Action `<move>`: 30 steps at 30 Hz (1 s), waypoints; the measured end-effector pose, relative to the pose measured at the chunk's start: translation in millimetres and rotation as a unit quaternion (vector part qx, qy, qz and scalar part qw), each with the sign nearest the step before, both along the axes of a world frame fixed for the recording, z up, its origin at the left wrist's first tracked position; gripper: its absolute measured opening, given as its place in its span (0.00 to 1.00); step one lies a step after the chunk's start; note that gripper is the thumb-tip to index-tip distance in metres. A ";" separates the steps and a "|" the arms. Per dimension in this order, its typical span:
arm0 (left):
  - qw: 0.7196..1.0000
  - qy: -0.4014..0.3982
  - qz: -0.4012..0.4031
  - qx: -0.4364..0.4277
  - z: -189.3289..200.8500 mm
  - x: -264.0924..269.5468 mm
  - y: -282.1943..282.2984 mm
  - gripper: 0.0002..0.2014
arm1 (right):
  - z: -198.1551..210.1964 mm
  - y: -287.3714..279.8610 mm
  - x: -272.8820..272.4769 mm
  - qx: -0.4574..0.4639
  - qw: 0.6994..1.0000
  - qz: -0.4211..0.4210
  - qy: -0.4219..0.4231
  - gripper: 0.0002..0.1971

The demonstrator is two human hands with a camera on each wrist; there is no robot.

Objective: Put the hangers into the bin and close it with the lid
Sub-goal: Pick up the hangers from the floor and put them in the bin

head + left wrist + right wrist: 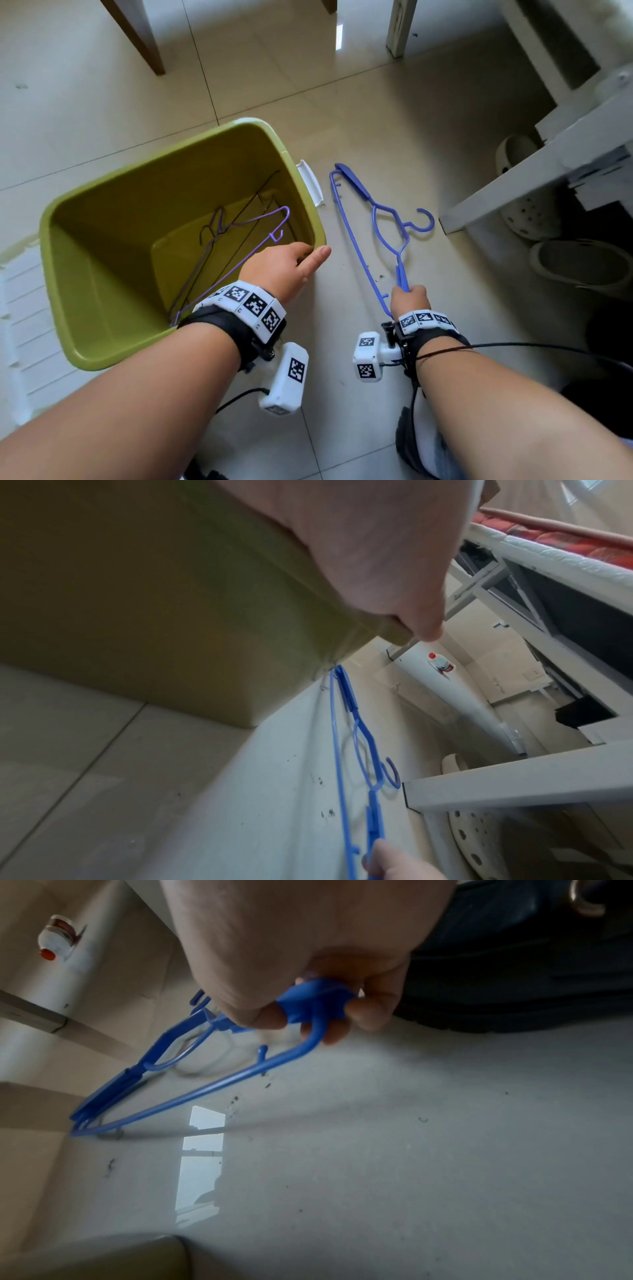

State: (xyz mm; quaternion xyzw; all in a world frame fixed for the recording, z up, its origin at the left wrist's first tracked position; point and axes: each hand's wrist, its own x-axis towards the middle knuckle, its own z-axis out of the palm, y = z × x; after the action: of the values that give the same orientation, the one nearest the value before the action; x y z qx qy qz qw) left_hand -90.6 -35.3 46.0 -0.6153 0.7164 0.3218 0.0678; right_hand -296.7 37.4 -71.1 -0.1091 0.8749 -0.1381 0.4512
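Tiled floor (342, 120) holds the green bin (96, 260), wire hangers (219, 228) lying inside, and the left hand (279, 269) has its grip clamped on the rim. Beside it, the right hand (409, 301) clamps its grip on one end of the blue plastic hanger (353, 182), whose far end is on the floor.

Olive-green bin (164, 156): upright on the floor, open, near right rim gripped by the left hand (281, 267). Holds dark wire hangers (214, 222) and a purple wire hanger (257, 216), leaning inside. Blue plastic hanger (352, 181): just right of the bin, far end on the floor, near end pinched in the right hand (410, 301). White ribbed lid (24, 308): flat on the floor, left of the bin.
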 end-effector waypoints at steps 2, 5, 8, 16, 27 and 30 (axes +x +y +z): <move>0.999 0.021 0.001 0.032 2.2 7.1 6.0 0.27 | 7.1 -0.5 0.5 -0.003 1.000 0.009 -0.001 0.17; 0.997 0.027 -0.003 0.067 6.7 21.8 20.3 0.25 | 24.0 -7.5 -0.7 -0.004 1.000 0.018 -0.008 0.16; 0.998 0.014 -0.001 0.067 15.8 42.2 35.6 0.22 | 46.9 -16.5 -3.8 -0.020 0.999 0.035 -0.010 0.15; 0.988 -0.018 0.142 0.058 39.1 101.6 65.2 0.16 | 107.9 -26.9 8.6 -0.171 0.985 0.012 -0.023 0.14; 0.925 -0.032 0.377 -0.034 61.6 155.5 85.6 0.23 | 165.0 -37.3 43.7 -0.239 0.937 0.245 -0.067 0.11; 0.879 -0.062 0.471 -0.051 65.1 180.2 94.0 0.35 | 173.3 -39.5 51.5 -0.229 0.904 0.359 -0.029 0.11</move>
State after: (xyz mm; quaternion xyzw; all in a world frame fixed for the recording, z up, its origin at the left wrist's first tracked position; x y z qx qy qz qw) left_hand 89.6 58.8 111.1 -0.9013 0.3516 0.2405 -0.0789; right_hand -245.1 -2.1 102.2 -0.5124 0.7071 -0.1665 0.4580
